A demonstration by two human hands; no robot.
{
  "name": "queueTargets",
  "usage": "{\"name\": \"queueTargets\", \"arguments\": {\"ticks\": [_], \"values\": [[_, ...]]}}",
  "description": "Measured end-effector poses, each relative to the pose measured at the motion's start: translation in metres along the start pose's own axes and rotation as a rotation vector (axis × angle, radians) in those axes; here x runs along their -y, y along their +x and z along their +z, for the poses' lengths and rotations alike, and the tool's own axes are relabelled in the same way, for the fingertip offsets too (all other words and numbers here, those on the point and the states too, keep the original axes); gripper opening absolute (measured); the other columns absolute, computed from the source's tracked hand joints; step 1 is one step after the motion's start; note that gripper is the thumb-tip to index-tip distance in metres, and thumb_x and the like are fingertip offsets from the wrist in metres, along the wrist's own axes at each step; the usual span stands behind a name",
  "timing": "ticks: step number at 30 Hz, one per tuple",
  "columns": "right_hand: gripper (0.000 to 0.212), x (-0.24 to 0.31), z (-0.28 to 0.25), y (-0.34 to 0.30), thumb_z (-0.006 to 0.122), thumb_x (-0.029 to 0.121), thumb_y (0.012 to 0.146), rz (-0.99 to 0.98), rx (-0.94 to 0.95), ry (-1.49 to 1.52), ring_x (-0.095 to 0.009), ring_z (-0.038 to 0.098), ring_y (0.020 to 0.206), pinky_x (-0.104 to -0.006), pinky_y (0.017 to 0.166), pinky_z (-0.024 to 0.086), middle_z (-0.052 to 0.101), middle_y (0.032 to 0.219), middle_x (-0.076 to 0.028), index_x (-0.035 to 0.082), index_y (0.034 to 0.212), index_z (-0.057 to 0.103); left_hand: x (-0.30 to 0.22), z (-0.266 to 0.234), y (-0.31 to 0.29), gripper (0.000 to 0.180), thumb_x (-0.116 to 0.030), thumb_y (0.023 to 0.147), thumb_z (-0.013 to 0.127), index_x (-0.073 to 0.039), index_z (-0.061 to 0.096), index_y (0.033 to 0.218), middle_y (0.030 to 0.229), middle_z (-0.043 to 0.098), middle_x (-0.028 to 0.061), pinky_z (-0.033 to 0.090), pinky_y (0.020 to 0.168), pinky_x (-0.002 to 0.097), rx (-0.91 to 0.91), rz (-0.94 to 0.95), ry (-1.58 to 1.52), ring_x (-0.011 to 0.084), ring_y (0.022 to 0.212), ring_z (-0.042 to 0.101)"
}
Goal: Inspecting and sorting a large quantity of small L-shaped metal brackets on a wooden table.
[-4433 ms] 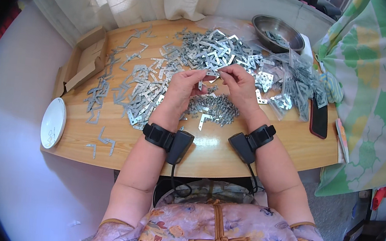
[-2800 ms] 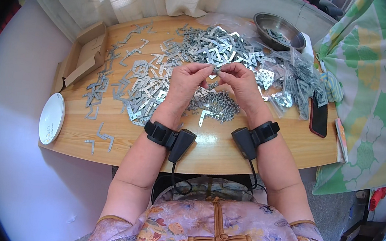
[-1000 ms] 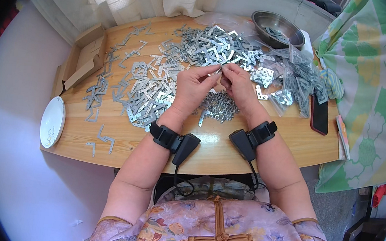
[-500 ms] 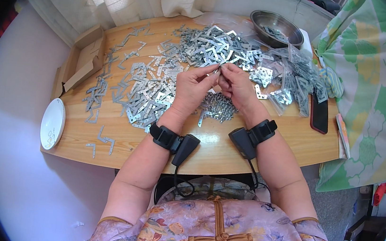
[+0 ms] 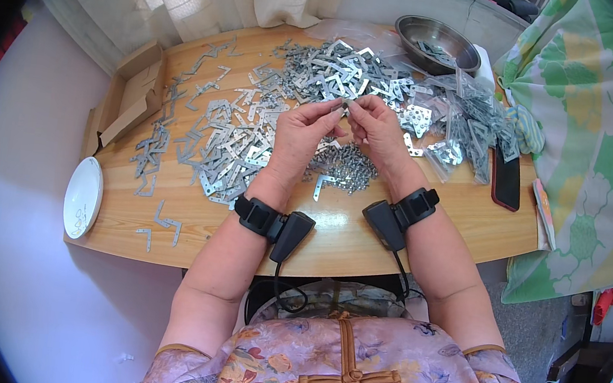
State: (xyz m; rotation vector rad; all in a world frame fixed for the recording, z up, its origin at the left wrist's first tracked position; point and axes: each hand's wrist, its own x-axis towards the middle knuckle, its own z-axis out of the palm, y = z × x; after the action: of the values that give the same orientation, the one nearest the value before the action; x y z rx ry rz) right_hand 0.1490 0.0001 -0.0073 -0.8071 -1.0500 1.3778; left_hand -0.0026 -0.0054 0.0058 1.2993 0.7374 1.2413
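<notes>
My left hand (image 5: 300, 132) and my right hand (image 5: 379, 133) meet fingertip to fingertip over the table. Both are pinched closed on a small greyish metal piece (image 5: 345, 104), mostly covered by the fingers, so its exact shape cannot be made out. Just beyond them lies a heap of L-shaped metal corner brackets (image 5: 327, 73), and more flat brackets (image 5: 232, 149) spread to the left of my left hand. Below the hands is a pile of small screws (image 5: 344, 169), with a single corner bracket (image 5: 322, 184) lying at its near edge.
Plastic bags of metal parts (image 5: 474, 112) lie at right, beside a phone (image 5: 505, 182). A steel bowl (image 5: 404, 32) stands at the back. On the left are an open cardboard box (image 5: 131, 107), a white dish (image 5: 94, 194) and scattered brackets (image 5: 153, 147). A green curtain (image 5: 587, 186) hangs right.
My left hand has shifted slightly left and its fingers have straightened a little. My right hand stays nearly in place, fingertips still meeting the left ones.
</notes>
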Motion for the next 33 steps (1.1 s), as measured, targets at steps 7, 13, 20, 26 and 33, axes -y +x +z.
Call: {"name": "queueTargets", "arguments": {"ticks": [7,13,20,26,33], "values": [[0.012,-0.005,-0.003,0.002,0.056,0.020,0.087,0.118,0.079,0.312,-0.005,0.038,0.050,-0.0180,0.046,0.031,0.046,0.062,0.003,0.011,0.082,0.050,0.006,0.007,0.001,0.026,-0.006,0.082,0.060,0.002,0.060,0.107,0.085,0.064,0.0066,0.049,0.066,0.0217,-0.022,0.051,0.013,0.0100,0.071,0.061],[0.012,-0.003,-0.002,0.002,0.056,0.022,0.087,0.197,0.126,0.419,-0.005,0.037,0.049,-0.0177,0.046,0.031,0.045,0.062,0.004,0.014,0.080,0.050,0.013,0.008,0.001,0.025,-0.004,0.081,0.059,0.001,0.061,0.106,0.084,0.066,0.0061,0.048,0.065,0.0198,-0.045,0.146,0.127,0.0073,0.071,0.060],[0.012,-0.003,0.001,0.001,0.057,0.022,0.087,0.158,0.065,0.348,-0.005,0.039,0.051,-0.0182,0.046,0.032,0.047,0.063,0.004,0.012,0.081,0.051,0.008,0.012,-0.002,0.025,-0.003,0.081,0.060,0.001,0.061,0.105,0.085,0.066,0.0077,0.049,0.065,0.0198,-0.067,0.196,0.179,0.0082,0.073,0.061],[0.011,-0.008,-0.003,0.004,0.061,0.015,0.083,0.010,-0.038,0.261,-0.006,0.043,0.054,-0.0184,0.047,0.034,0.051,0.067,0.002,0.007,0.087,0.054,0.006,0.013,-0.002,0.026,-0.005,0.082,0.059,0.001,0.061,0.107,0.083,0.066,0.0075,0.049,0.066,0.0200,-0.072,0.113,0.131,0.0085,0.070,0.061],[0.008,-0.001,-0.003,0.005,0.063,0.010,0.081,-0.132,-0.036,-0.058,-0.004,0.047,0.059,-0.0177,0.051,0.035,0.058,0.074,0.000,0.004,0.084,0.058,-0.004,0.004,-0.002,0.024,-0.009,0.083,0.059,0.001,0.062,0.104,0.078,0.064,0.0061,0.049,0.061,0.0203,-0.044,0.003,0.003,0.0094,0.065,0.060]]}}
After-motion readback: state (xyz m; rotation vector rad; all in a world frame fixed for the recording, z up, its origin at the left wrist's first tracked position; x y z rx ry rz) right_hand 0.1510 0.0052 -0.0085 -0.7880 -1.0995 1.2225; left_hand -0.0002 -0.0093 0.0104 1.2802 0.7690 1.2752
